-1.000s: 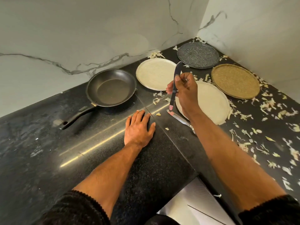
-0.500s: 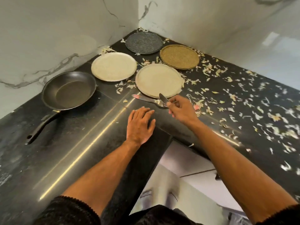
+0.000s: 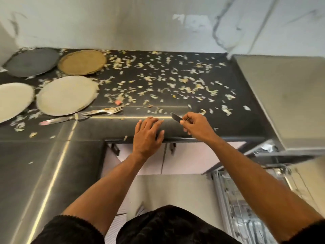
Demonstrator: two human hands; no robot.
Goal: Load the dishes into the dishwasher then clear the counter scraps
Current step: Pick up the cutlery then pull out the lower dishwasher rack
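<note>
Four plates sit at the upper left of the frame: one dark grey plate (image 3: 31,62), one tan plate (image 3: 82,62) and two cream ones, the cream plate at the left edge (image 3: 12,100) and the cream plate right of it (image 3: 66,95). Below them lie what look like two forks (image 3: 105,111), overlapping and blurred, and one knife (image 3: 58,120). One more dark utensil (image 3: 175,117) is at centre, with two hands, the left hand (image 3: 147,136) and the right hand (image 3: 197,125); the pale scraps (image 3: 158,81) are too many to count.

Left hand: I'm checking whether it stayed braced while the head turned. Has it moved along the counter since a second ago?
Yes. The left hand slid rightward along the counter edge, away from the plates.
</note>
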